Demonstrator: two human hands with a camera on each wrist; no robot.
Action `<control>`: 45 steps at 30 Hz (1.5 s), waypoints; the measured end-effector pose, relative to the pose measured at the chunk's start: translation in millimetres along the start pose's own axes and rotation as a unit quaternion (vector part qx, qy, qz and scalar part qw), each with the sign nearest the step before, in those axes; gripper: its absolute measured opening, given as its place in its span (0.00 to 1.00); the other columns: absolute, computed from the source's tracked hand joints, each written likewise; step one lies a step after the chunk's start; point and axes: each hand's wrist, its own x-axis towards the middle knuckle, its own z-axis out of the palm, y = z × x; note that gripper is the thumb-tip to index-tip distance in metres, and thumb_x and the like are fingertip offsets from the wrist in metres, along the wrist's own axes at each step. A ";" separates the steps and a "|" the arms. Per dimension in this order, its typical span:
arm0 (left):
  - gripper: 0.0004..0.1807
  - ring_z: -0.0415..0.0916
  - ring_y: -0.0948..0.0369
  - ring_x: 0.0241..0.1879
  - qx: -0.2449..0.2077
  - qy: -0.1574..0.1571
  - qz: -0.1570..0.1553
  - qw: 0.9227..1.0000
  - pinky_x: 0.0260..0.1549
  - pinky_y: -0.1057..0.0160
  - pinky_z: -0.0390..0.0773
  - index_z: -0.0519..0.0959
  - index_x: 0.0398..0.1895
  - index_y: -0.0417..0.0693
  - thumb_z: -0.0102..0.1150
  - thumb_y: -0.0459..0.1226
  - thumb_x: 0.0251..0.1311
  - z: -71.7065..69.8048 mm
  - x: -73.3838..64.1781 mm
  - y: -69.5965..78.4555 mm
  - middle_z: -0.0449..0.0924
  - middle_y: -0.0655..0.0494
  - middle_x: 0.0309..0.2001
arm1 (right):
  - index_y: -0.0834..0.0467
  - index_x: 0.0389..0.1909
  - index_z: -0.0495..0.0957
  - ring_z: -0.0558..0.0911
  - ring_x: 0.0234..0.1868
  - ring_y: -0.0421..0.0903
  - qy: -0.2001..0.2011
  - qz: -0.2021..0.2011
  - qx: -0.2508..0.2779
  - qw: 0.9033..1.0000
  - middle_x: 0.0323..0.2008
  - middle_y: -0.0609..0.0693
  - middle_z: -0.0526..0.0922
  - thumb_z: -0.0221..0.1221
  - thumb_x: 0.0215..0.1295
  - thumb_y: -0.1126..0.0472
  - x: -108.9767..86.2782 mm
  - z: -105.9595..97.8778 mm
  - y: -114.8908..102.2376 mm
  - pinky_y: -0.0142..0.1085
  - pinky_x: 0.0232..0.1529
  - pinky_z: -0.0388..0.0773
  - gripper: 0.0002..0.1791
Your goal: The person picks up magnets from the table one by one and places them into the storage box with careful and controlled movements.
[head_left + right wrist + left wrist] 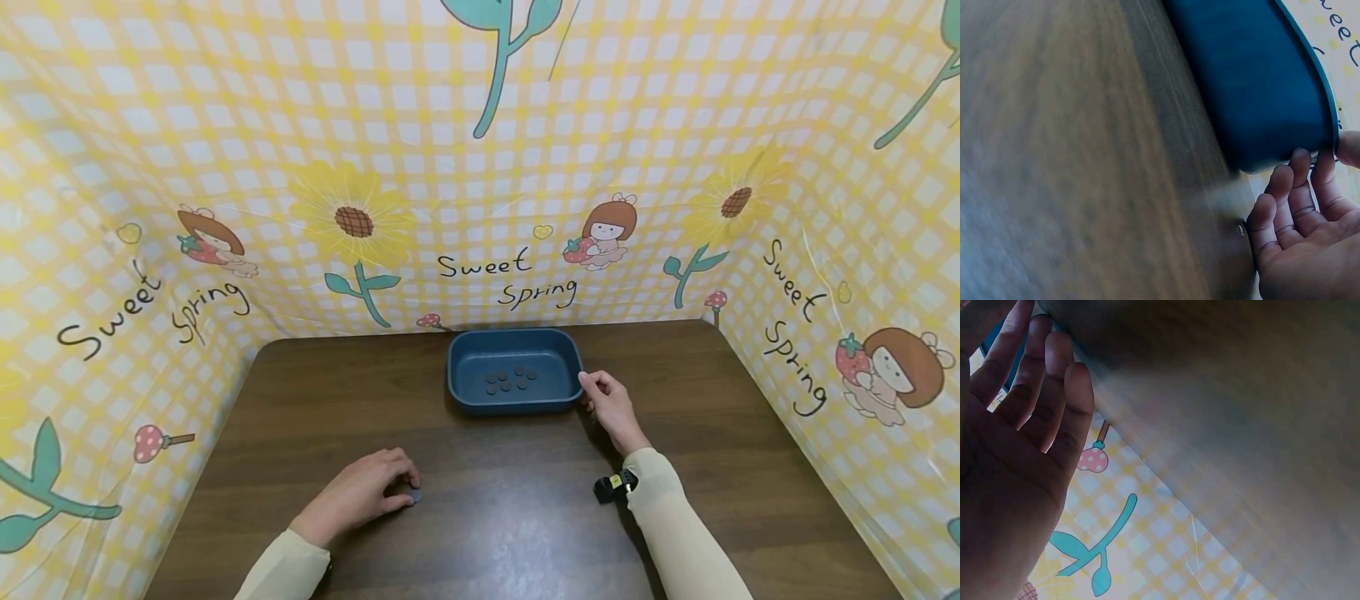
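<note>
A blue rectangular tray (514, 407) stands near the table's back edge, with several small dark coin-like discs (506, 386) lying flat on its bottom. My right hand (613, 408) pinches the tray's right rim between thumb and fingers. In the right wrist view, the fingertips (1300, 156) meet the outside of the tray wall (1260, 94). Low over the table, left of centre, my left hand (363, 490) has its thumb and forefinger at a small grey coin-like disc (417, 495). The left wrist view shows the palm (1010, 469) but not that disc.
The brown wooden table (510, 517) is enclosed at the back and sides by a yellow checked cloth (420, 125) with printed flowers and figures. The tray stands close to the back cloth. A small black device (613, 486) is strapped to my right wrist.
</note>
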 end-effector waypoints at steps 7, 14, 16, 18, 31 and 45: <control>0.10 0.79 0.66 0.43 -0.001 0.004 0.000 1.000 0.44 0.57 0.82 0.84 0.44 0.60 0.78 0.41 0.65 0.3 0.2 1.5 0.80 0.68 0.44 | 0.76 0.49 0.76 0.78 0.36 0.57 0.007 0.019 -0.006 1.000 0.33 0.65 0.80 0.59 0.83 0.55 9.5 0.4 14.2 0.37 0.35 0.76 0.22; 0.11 0.79 0.66 0.42 0.003 0.014 0.006 1.000 0.43 0.58 0.82 0.84 0.43 0.59 0.79 0.41 0.64 2.7 -0.8 1.6 0.79 0.69 0.43 | 0.71 0.48 0.78 0.77 0.32 0.47 0.020 0.010 0.007 1.000 0.31 0.55 0.80 0.62 0.81 0.49 23.1 -1.1 39.1 0.34 0.33 0.74 0.24; 0.12 0.79 0.66 0.42 0.004 0.014 0.006 1.000 0.43 0.58 0.82 0.83 0.43 0.59 0.79 0.41 0.63 3.2 -0.9 1.8 0.79 0.68 0.43 | 0.69 0.47 0.78 0.76 0.32 0.46 0.023 0.004 0.006 1.000 0.30 0.53 0.80 0.62 0.80 0.48 22.7 -0.6 40.5 0.33 0.33 0.74 0.24; 0.12 0.78 0.66 0.41 0.003 0.011 0.003 1.000 0.43 0.58 0.82 0.83 0.43 0.59 0.79 0.41 0.64 3.3 -0.9 2.1 0.78 0.68 0.43 | 0.68 0.45 0.79 0.76 0.31 0.46 0.026 -0.001 0.005 1.000 0.29 0.51 0.79 0.63 0.80 0.47 21.8 -0.2 40.9 0.32 0.33 0.73 0.24; 0.13 0.75 0.69 0.37 -0.016 0.011 -0.018 1.000 0.38 0.62 0.79 0.79 0.40 0.60 0.79 0.39 0.63 1.6 0.2 4.5 0.78 0.68 0.39 | 0.65 0.43 0.79 0.76 0.31 0.47 0.029 -0.008 0.001 1.000 0.28 0.50 0.78 0.63 0.80 0.46 20.7 0.1 41.5 0.32 0.33 0.74 0.22; 0.12 0.76 0.70 0.34 -0.073 -0.004 -0.039 0.997 0.35 0.66 0.76 0.79 0.38 0.62 0.75 0.39 0.67 3.0 1.3 2.7 0.76 0.72 0.35 | 0.67 0.44 0.79 0.76 0.31 0.47 0.027 -0.011 -0.001 1.000 0.28 0.50 0.78 0.63 0.79 0.46 20.7 0.3 41.1 0.32 0.33 0.74 0.24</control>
